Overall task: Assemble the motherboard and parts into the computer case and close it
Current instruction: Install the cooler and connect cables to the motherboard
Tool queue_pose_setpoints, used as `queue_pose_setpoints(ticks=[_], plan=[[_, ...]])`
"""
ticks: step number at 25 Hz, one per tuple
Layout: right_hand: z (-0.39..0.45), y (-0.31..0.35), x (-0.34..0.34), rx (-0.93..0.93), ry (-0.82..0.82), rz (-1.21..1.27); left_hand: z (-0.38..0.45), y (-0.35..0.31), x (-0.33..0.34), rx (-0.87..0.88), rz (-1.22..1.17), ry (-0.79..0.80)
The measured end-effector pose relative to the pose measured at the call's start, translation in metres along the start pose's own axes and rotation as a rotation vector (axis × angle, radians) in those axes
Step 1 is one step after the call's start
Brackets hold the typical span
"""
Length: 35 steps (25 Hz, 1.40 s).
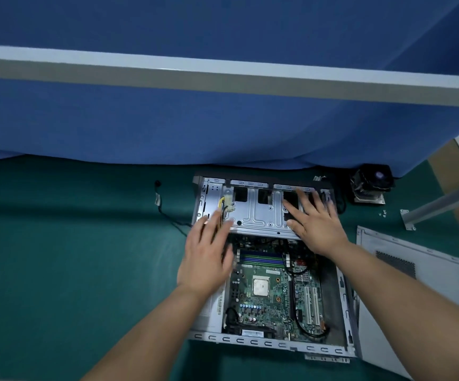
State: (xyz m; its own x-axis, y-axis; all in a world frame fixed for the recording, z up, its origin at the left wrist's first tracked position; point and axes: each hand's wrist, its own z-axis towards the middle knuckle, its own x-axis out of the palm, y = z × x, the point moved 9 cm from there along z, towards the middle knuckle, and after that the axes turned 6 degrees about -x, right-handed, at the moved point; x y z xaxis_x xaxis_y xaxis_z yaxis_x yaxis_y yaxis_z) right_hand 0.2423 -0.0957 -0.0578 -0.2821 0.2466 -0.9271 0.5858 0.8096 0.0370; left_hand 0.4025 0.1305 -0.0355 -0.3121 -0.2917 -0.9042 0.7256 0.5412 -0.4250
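Your left hand (207, 254) lies with fingers straight on the near left corner of the drive cage (255, 210), beside the yellow cable bundle (224, 207); whether it touches the wires is blurred. The motherboard (272, 292) already sits in the computer case (343, 312), its processor bare. Your right hand (316, 218) rests flat and spread on the cage. Still left, I judge — the cooler (371, 185) and the side panel (426, 292), both lying apart on the mat. The case's front is hidden by the cage.
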Motion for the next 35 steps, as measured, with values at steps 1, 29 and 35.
queue_pose_setpoints(ticks=[1,29,35], plan=[[-0.005,0.003,0.002,0.008,0.020,0.036,0.003,0.013,-0.009,-0.153,-0.164,-0.071],[-0.022,0.135,-0.061,0.186,-0.116,1.853,-0.031,0.009,-0.025,-0.090,-0.399,0.029],[-0.039,0.057,-0.073,0.327,-0.321,1.912,-0.014,0.019,-0.041,-0.130,-0.314,-0.016]])
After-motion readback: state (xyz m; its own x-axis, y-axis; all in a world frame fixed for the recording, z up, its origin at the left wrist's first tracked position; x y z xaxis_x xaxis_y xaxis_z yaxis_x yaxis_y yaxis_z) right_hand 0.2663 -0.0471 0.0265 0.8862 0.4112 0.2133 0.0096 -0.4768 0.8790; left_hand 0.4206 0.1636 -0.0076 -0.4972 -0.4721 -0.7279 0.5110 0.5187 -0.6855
